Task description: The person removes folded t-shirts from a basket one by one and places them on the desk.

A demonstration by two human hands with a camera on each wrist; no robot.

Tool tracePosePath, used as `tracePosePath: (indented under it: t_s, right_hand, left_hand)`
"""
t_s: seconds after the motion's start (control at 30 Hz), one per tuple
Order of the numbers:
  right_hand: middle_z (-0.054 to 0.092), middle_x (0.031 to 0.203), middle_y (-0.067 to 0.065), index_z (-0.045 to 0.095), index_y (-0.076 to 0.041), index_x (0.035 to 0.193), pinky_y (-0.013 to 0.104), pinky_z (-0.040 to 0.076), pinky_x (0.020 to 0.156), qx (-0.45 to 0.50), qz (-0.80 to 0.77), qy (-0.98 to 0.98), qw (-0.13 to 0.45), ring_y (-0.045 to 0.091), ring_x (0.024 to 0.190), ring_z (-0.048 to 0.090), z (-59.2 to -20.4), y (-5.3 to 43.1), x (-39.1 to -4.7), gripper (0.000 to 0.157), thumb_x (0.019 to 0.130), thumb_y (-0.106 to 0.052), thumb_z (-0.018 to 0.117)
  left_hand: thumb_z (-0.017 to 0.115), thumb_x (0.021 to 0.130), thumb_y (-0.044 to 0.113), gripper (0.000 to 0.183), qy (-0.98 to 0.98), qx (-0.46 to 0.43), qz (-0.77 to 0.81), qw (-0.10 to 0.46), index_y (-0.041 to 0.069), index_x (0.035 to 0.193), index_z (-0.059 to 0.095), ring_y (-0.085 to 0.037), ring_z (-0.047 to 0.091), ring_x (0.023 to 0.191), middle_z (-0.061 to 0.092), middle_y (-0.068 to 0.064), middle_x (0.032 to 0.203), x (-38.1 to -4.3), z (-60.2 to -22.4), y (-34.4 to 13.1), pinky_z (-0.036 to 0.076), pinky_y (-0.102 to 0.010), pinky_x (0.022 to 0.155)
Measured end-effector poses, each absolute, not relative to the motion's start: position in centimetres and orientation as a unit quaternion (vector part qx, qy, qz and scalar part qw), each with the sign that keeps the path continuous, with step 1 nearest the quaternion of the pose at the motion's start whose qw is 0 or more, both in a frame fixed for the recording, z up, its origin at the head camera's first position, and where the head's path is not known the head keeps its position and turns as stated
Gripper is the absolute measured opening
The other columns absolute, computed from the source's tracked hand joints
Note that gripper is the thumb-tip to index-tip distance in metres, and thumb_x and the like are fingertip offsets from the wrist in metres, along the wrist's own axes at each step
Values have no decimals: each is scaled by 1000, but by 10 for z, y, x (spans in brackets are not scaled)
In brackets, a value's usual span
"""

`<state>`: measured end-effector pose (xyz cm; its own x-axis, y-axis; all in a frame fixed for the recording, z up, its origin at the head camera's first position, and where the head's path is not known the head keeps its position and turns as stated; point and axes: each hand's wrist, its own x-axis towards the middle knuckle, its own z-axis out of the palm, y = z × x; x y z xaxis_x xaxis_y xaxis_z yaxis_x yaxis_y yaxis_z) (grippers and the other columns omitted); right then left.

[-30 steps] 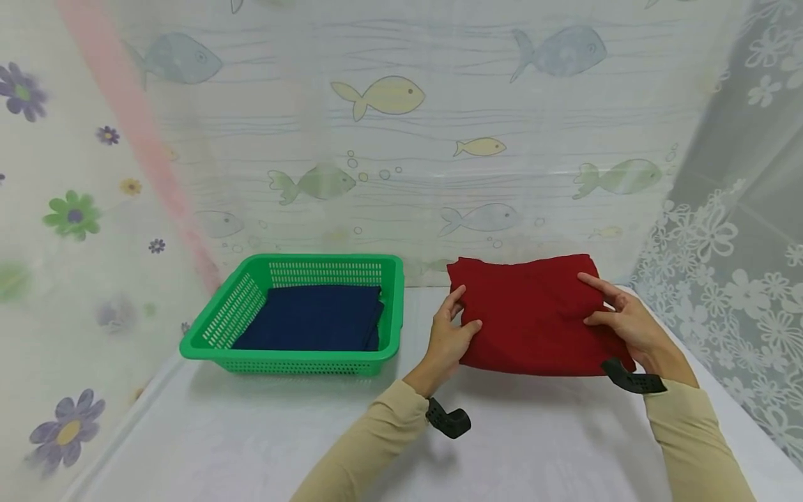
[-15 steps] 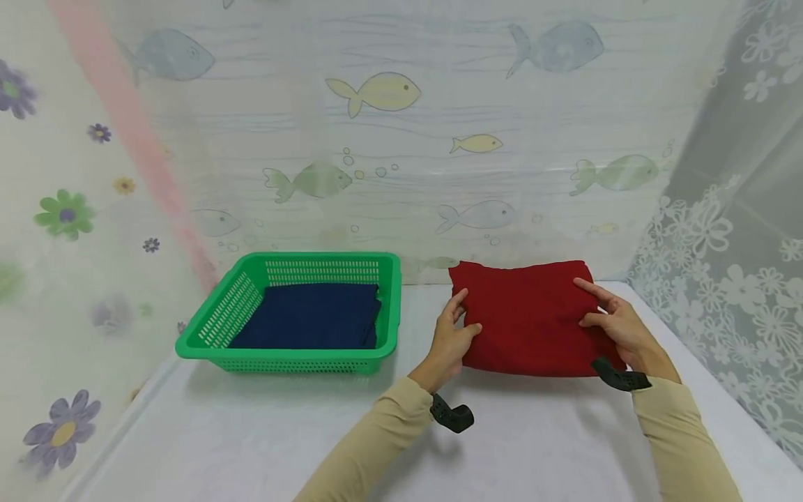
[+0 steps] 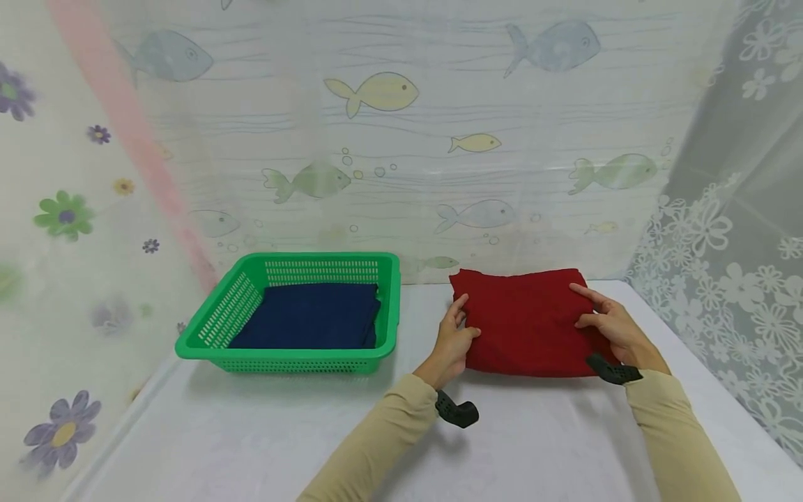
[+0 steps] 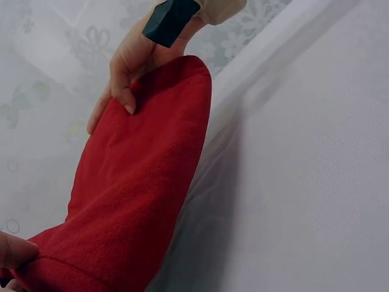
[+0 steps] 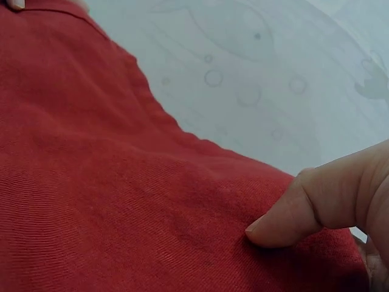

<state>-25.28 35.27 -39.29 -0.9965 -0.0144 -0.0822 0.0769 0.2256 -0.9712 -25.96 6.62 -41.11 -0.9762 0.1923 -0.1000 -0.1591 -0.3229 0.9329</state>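
Observation:
A folded red cloth (image 3: 527,324) is held up by its two sides over the right part of the white table, its far edge raised. My left hand (image 3: 453,347) pinches the left side, thumb on the near face and the other fingers partly behind. On the opposite side my right hand (image 3: 620,333) pinches it the same way, index finger along the upper corner. In the left wrist view the cloth's lower edge hangs close over the table, above its shadow. The right thumb (image 5: 292,219) presses into the fabric in the right wrist view.
A green plastic basket (image 3: 288,354) stands left of the cloth with a folded navy cloth (image 3: 307,317) inside. Behind the table (image 3: 301,425) hangs a curtain (image 3: 401,195) printed with fish. Black wrist cameras sit on both cuffs.
The far edge of the red cloth has come down, so it lies flatter. My right hand has shifted slightly left and both hands keep their pinch. The basket stays put.

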Motion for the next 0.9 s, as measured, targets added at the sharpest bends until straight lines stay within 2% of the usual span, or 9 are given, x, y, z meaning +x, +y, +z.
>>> tracePosePath:
  t_s: [0.3, 0.6, 0.7, 0.9]
  right_hand:
    - [18, 153, 26, 26, -19, 155, 24, 46, 80, 5, -610, 791, 43, 29, 117, 37, -399, 349, -263, 75, 90, 1, 57]
    - [22, 150, 26, 26, -16, 155, 25, 48, 80, -1, -599, 799, 55, 14, 103, 47, -406, 349, -271, 76, 88, 1, 57]
    - [21, 152, 27, 25, -14, 155, 25, 47, 80, 3, -595, 802, 58, 21, 110, 45, -408, 348, -273, 77, 87, 1, 58]
    - [15, 153, 32, 21, -8, 154, 26, 44, 82, 7, -568, 821, 62, 41, 126, 31, -411, 350, -274, 76, 88, 1, 58]
  left_hand:
    - [49, 85, -20, 75, 555, -18, 824, 114, 17, 149, 39, -34, 19, 141, 24, -17, 155, -264, -420, 68, 19, -52, 111]
    - [49, 81, -24, 79, 563, -30, 817, 123, 14, 149, 38, -35, 19, 141, 24, -19, 154, -268, -426, 65, 19, -51, 112]
    - [49, 80, -24, 79, 568, -34, 813, 125, 13, 149, 38, -36, 21, 139, 25, -19, 153, -269, -429, 64, 19, -53, 111]
    - [46, 78, -26, 82, 574, -30, 808, 127, 13, 150, 37, -35, 18, 141, 23, -20, 153, -271, -433, 63, 17, -53, 111]
